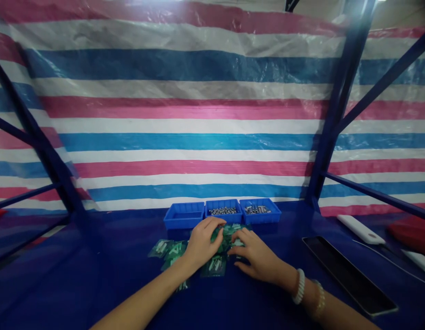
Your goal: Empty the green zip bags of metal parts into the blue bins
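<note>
Small clear plastic bags with green and pale slender pieces lie in a heap on the blue table. My left hand rests over the middle of the heap, fingers curved and thumb apart from them. Opposite it, my right hand reaches in from the right with fingers spread, touching or just above the bags. One bag lies between the hands, nearer to me. Other bags sit left of my left wrist. Part of the heap is hidden under both hands.
Behind the hands stand three blue bins in a row: a left bin, a middle bin with small metal parts, and a right bin with metal pins. A dark phone or tablet and a white device with a cable lie right.
</note>
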A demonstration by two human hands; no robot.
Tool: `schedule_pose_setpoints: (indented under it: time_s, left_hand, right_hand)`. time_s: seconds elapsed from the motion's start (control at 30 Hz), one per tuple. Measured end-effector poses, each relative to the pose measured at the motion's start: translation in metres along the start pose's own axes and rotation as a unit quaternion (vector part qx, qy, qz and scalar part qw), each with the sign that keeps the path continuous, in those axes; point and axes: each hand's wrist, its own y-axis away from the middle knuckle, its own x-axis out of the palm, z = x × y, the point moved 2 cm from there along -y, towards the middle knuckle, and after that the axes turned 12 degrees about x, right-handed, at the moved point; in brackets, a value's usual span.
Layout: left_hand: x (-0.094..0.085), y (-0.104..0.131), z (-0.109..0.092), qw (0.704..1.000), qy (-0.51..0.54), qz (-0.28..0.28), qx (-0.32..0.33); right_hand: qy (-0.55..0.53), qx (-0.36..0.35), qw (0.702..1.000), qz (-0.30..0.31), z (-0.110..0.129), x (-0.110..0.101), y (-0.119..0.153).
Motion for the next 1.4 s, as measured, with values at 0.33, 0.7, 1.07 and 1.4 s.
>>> schedule_pose_setpoints:
  time_s: [0.33, 0.7, 1.07, 1.4]
  left_hand:
    - [0.0, 0.002, -0.023, 0.994, 0.077, -0.058, -0.049]
    - [0.02, 0.009, -0.032, 0.867, 0.415, -0.034, -0.274]
    - [0.016, 0.006, -0.037, 0.84, 0.442, -0.06, -0.307]
    - [0.016, 0.007, -0.041, 0.881, 0.387, -0.118, -0.243]
  right_hand:
    - [-0.153, 0.023, 0.985, -0.082, 0.002, 0.004, -0.004]
    - [-0.271, 0.055, 0.947, -0.163, 0.002, -0.02, 0.0]
    - [-0.262, 0.042, 0.951, -0.159, 0.005, -0.026, 0.002]
    - [-0.492, 0.182, 0.846, -0.091, 0.006, -0.006, -0.003]
